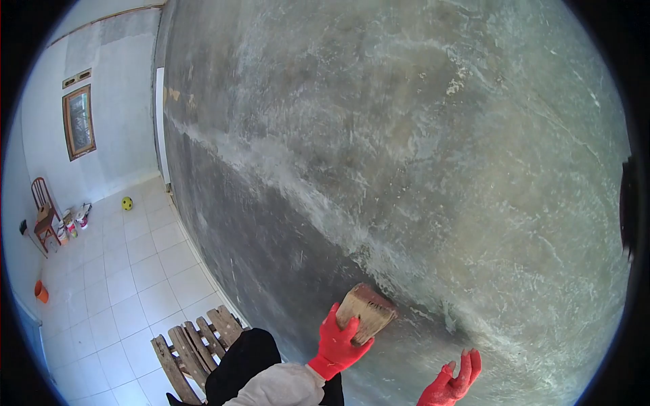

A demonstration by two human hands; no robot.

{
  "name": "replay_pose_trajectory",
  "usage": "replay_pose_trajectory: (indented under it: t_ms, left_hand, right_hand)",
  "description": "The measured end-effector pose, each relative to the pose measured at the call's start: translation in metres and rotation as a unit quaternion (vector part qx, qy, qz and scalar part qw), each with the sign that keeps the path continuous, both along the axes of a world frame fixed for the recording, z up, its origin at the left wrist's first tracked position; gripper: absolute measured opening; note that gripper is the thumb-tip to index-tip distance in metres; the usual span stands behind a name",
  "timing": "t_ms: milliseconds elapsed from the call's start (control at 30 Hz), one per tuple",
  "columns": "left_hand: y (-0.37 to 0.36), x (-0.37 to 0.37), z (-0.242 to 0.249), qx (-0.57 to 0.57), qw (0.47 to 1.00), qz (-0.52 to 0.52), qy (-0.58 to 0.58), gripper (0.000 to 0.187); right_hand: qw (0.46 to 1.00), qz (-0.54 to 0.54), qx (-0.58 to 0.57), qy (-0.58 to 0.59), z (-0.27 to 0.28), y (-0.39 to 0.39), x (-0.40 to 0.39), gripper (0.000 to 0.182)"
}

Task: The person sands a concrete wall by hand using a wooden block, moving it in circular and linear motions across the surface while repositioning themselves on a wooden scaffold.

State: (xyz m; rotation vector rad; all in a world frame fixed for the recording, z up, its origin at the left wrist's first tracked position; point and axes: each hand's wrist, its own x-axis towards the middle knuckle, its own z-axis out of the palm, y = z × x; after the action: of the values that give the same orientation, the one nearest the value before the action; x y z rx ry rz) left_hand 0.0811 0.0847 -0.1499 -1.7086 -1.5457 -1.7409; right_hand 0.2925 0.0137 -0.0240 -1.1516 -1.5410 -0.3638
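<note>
No readable text, labels, brands, numbers or signs anywhere in the head view. Checked the likely spots: the containers (73, 223) by the chair on the floor (too small and blurred to tell whether they carry print), the framed panel (79, 122) on the far wall (no lettering shows), the wooden block (365, 312) in the left hand (336, 346) (bare wood, no stamp visible). The grey wall (406, 135) shows only smears and streaks.

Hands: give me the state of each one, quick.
Left hand: red-gloved, closed on a wooden block pressed to the grey wall.
Right hand: red-gloved, open, holding nothing, fingers curled loosely.
</note>
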Motion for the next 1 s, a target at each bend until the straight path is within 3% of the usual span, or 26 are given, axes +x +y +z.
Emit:
replay_pose_trajectory:
  t_ms: [33, 100, 167, 267, 367, 433, 500, 567, 633, 700, 767, 833, 933, 1000]
  left_hand:
    - [-0.002, -0.003, 0.021, 0.020, 1.000, -0.012, -0.015, 0.083]
    - [0.008, -0.008, 0.086, 0.065, 0.997, 0.040, -0.010, 0.084]
    - [0.012, -0.024, 0.157, 0.065, 0.996, 0.050, 0.017, 0.097]
    - [0.030, -0.042, 0.203, 0.135, 0.989, 0.061, 0.014, 0.094]
    - [0.021, -0.042, 0.164, 0.093, 0.993, 0.068, 0.037, 0.096]
    - [0.018, -0.038, 0.097, 0.093, 0.994, 0.054, 0.002, 0.080]
    - [0.010, -0.037, 0.011, 0.022, 0.998, 0.043, 0.045, 0.099]
    - [-0.002, -0.033, -0.034, 0.009, 0.999, 0.035, 0.038, 0.099]
    - [0.013, -0.037, -0.016, 0.009, 0.999, 0.028, 0.033, 0.099]
    - [0.025, -0.039, 0.072, 0.131, 0.991, -0.002, 0.003, 0.081]
    - [0.022, -0.048, 0.158, 0.124, 0.991, 0.035, 0.038, 0.092]
    - [0.029, -0.062, 0.213, 0.146, 0.988, 0.042, 0.040, 0.090]
    - [0.032, -0.069, 0.211, 0.160, 0.985, 0.043, 0.038, 0.092]
    - [0.029, -0.070, 0.166, 0.140, 0.989, 0.042, 0.035, 0.091]
  right_hand:
    - [1.000, 0.002, 0.001, -0.001, 0.002, 0.001, 0.000, 0.031]
    - [1.000, -0.014, 0.007, 0.012, 0.006, 0.000, 0.003, 0.031]
    - [0.999, -0.034, 0.020, -0.003, 0.014, -0.002, 0.005, 0.030]
    - [0.997, -0.063, 0.039, -0.007, 0.016, 0.000, 0.004, 0.030]
    - [0.997, -0.052, 0.044, 0.031, 0.011, 0.004, 0.001, 0.029]
    - [0.997, -0.035, 0.040, 0.058, 0.005, 0.004, -0.003, 0.029]
    - [0.998, -0.025, 0.034, 0.038, 0.002, 0.002, -0.007, 0.029]
    - [0.999, -0.026, 0.035, 0.015, 0.000, -0.003, -0.005, 0.029]
    - [0.999, -0.026, 0.048, -0.006, 0.005, 0.000, -0.006, 0.030]
    - [0.999, -0.038, 0.035, 0.003, 0.011, -0.005, -0.001, 0.031]
    - [0.998, -0.052, 0.037, -0.003, 0.016, -0.006, 0.002, 0.031]
    - [0.995, -0.085, 0.047, 0.019, 0.020, -0.006, 0.000, 0.031]
    - [0.995, -0.073, 0.061, 0.031, 0.014, 0.001, -0.004, 0.029]
    - [0.995, -0.062, 0.065, 0.038, 0.009, 0.005, -0.014, 0.027]
